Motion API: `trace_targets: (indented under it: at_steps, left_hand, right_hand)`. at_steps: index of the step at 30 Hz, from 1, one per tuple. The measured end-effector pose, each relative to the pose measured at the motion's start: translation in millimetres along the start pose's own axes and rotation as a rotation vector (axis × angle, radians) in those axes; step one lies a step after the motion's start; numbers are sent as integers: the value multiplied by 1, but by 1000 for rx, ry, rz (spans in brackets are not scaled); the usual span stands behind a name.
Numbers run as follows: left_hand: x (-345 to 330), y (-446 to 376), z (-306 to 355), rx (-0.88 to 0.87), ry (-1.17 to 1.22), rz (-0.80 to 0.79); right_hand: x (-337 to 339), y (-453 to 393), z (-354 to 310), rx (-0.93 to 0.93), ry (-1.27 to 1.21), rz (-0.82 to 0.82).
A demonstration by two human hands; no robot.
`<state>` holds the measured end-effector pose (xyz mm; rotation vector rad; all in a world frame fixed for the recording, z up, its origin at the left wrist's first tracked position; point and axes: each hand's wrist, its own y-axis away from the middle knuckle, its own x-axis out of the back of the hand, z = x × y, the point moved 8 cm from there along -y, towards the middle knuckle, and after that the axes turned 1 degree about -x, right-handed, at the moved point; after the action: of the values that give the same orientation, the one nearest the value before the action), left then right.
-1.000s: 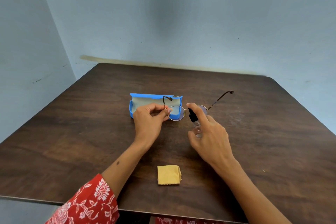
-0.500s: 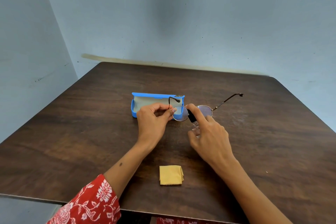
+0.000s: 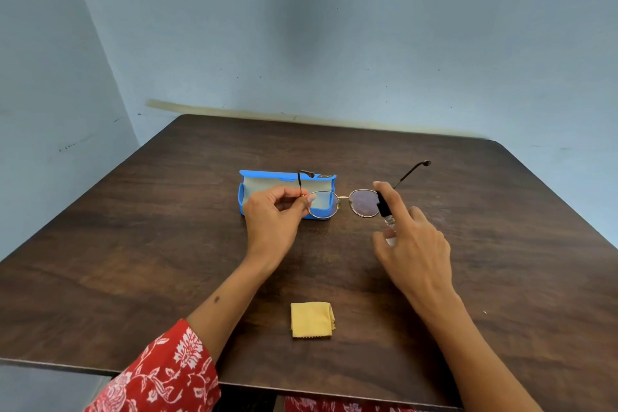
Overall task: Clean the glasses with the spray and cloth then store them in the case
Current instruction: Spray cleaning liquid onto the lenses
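Thin metal-framed round glasses [image 3: 344,199] are held above the table with both temples unfolded. My left hand [image 3: 274,221] pinches the frame at its left hinge. My right hand [image 3: 409,244] grips a small clear spray bottle [image 3: 384,211] with a black top, index finger resting on the nozzle, right next to the right lens. A blue case [image 3: 321,212] lies open behind my left hand, grey lining showing. A folded yellow cloth [image 3: 311,319] lies near the table's front edge, between my forearms.
The dark wooden table [image 3: 133,261] stands in a corner of pale blue walls [image 3: 301,27]. A red flowered sleeve [image 3: 160,375] covers my left forearm at the front edge.
The spray bottle in my right hand has shifted from the bridge toward the right lens. The glasses have turned a little, lenses more spread across the view.
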<state>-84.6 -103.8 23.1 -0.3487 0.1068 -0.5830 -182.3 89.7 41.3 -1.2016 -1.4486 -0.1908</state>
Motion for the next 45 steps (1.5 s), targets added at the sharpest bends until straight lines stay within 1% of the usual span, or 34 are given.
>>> trace_targets:
  at_steps: [4,7,9,11,13,17,19,21,25,28,34,37,41,43,45]
  left_hand:
    - [0,0,3,-13,-15,2]
    - [1,0,3,-15,-32,6]
    - [1,-1,2,-13,-36,10]
    - [2,-1,1,-12,-42,15]
    - [3,-2,0,-12,-47,25]
    - [7,-5,-3,-13,-85,40]
    - [9,-7,-5,-16,-101,47]
    - [10,-8,-6,-17,-111,53]
    - [10,-8,-8,-22,-117,52]
    - [10,-9,-9,-23,-121,50]
    - [9,-8,-10,-19,-110,41]
    - [9,-8,-11,-15,-121,39]
    - [8,-9,-12,-8,-140,36]
    - [8,-9,-12,-10,-149,34]
    - [8,-9,-12,-8,-154,36]
  right_hand:
    - [-2,-1,-1,16,42,-11]
    - [-5,-1,-1,14,31,-24]
    - [-4,-1,0,14,16,-2]
    - [0,-2,0,33,4,56]
    - [6,-1,1,56,-58,149]
    - [24,6,11,36,-361,382]
    - [29,3,22,-26,-504,447]
    - [26,-7,32,-99,-601,431]
    - [6,-31,47,-196,-584,284]
    - [-8,-42,57,-296,-624,192]
    - [-18,-52,66,-402,-623,144]
    - [-20,-53,68,-433,-644,122]
    - [-18,-48,70,-455,-611,52]
    - [-9,-38,71,-512,-567,81]
    - [8,-20,67,-551,-541,204]
